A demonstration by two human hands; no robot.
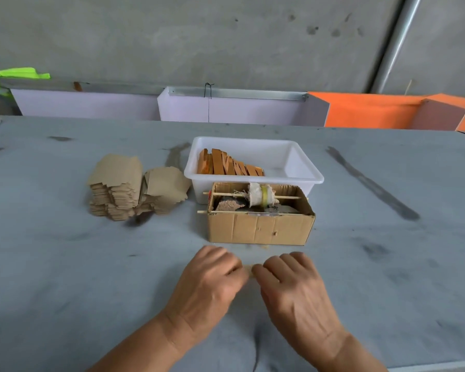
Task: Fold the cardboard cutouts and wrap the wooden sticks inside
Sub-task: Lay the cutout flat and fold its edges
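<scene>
My left hand (210,280) and my right hand (293,283) lie side by side, palms down, on the grey table in front of the cardboard box. Their fingers are curled over a small piece of tan cardboard (249,269), of which only a sliver shows between them. Whether a stick is inside it is hidden. A pile of flat cardboard cutouts (134,186) sits at the left. Orange-brown wooden sticks (226,163) lean in a white plastic tub (301,178) behind the box.
A brown cardboard box (258,229) stands just beyond my hands, with a thin rod carrying a white spool (261,196) across its top. Lilac and orange panels line the table's far edge. A green cloth (14,76) lies at the far left.
</scene>
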